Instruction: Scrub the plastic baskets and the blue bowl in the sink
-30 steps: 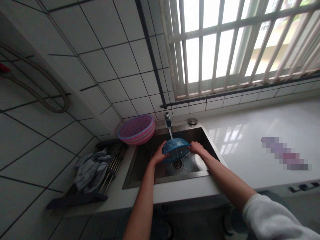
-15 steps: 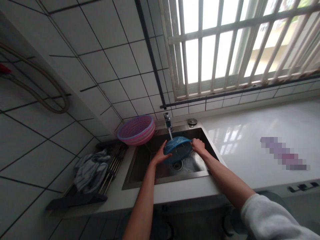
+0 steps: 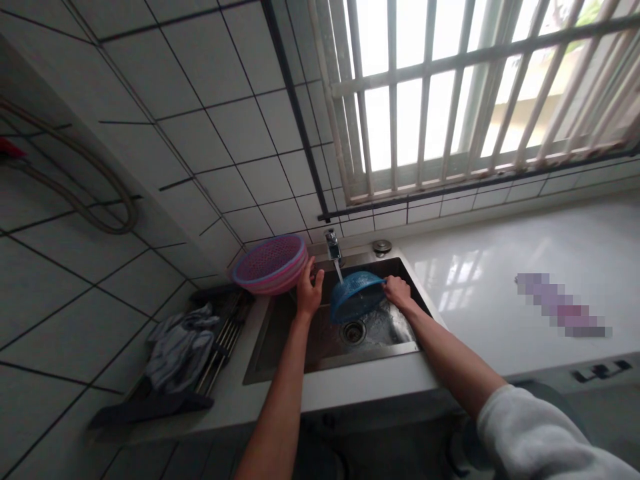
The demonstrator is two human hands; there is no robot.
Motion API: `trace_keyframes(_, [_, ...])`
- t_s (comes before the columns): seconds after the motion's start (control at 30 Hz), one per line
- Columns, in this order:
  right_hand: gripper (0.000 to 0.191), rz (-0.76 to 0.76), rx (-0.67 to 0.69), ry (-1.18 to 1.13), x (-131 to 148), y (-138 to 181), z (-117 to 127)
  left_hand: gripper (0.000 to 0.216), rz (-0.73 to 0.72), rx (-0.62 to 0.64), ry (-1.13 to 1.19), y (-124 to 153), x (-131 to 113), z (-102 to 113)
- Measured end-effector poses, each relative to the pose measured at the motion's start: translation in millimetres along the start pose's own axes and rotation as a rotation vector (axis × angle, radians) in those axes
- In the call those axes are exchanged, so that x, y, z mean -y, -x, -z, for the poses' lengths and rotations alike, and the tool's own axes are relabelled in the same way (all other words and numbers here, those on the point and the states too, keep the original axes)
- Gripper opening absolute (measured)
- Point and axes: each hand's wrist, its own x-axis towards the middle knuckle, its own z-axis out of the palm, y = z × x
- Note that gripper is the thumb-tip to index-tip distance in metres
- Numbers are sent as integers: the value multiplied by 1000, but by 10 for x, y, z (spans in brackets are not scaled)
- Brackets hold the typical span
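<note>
A blue plastic colander (image 3: pixel 354 295) hangs tilted over the steel sink (image 3: pixel 280 340), under water running from the tap (image 3: pixel 332 247). My right hand (image 3: pixel 397 291) grips its right rim. Just left of the colander my left hand (image 3: pixel 309 291) is raised with its fingers apart, holding nothing. It hovers between the colander and the pink colander (image 3: pixel 270 263) that sits at the sink's back left corner.
A dish rack (image 3: pixel 200 360) with a grey cloth (image 3: pixel 173 347) lies left of the sink. White countertop (image 3: pixel 500 293) stretches to the right, with a blurred object on it. Tiled walls and a barred window (image 3: pixel 450 93) rise behind. The drain (image 3: pixel 353 331) lies below the colander.
My left hand let go of the blue colander and moved up and left toward the pink one. The blue colander tilted, held now by the right hand alone.
</note>
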Motion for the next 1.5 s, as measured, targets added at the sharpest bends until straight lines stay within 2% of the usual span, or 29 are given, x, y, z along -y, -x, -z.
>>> trace_keyframes(0.1, [39,11,1,2,14,19,-17,68,-195,-14,-123,-361,-408,-35])
trace_keyframes(0.17, [39,18,13,-3,8,11,-39,71,-252,-13,-168,-588,-548,-84])
trace_keyframes(0.23, [39,24,26,-6,-6,-12,-63,74,-231,39,-213,-727,-557,-143])
trace_keyframes(0.3, [41,22,33,-2,-22,-42,-88,75,-135,136,-273,-755,-482,-192])
trace_keyframes(0.37, [41,15,37,4,-33,-73,-108,74,-69,192,-270,-708,-395,-206])
trace_keyframes(0.53, [43,1,49,-19,-49,-127,-141,64,-176,137,-359,-556,-313,-124])
trace_keyframes(0.6, [44,-10,52,-43,-60,-143,-151,68,-189,108,-386,-432,-229,-131])
trace_keyframes(0.7, [43,-24,48,-81,-81,-170,-170,86,-105,-10,-343,-90,60,-236])
trace_keyframes(0.77, [42,-21,42,-106,-94,-191,-182,103,10,56,-276,162,308,-323])
trace_keyframes(0.87, [41,10,38,-172,-104,-228,-200,115,353,334,-82,395,581,-381])
trace_keyframes(0.9, [41,23,28,-202,-104,-242,-206,115,397,397,-27,425,622,-377])
trace_keyframes(0.93, [42,36,16,-232,-102,-255,-212,114,410,450,16,438,639,-367])
trace_keyframes(1.0, [44,43,-6,-274,-94,-279,-227,115,331,501,44,440,616,-350])
trace_keyframes(1.13, [49,54,-27,-341,-63,-291,-250,125,126,506,-88,446,527,-392])
trace_keyframes(1.2, [59,71,-58,-422,-34,-276,-249,115,157,459,-155,447,533,-423])
trace_keyframes(1.27, [67,86,-114,-535,8,-253,-235,98,283,386,-175,439,577,-427])
trace_keyframes(1.33, [61,123,-189,-666,66,-226,-211,83,393,334,-176,428,639,-401])
trace_keyframes(1.4, [41,201,-214,-789,130,-200,-179,72,432,321,-179,423,694,-369])
trace_keyframes(1.43, [42,238,-200,-837,161,-186,-161,68,431,318,-185,422,714,-357])
trace_keyframes(1.5, [64,276,-157,-908,213,-157,-122,62,420,294,-206,416,734,-349])
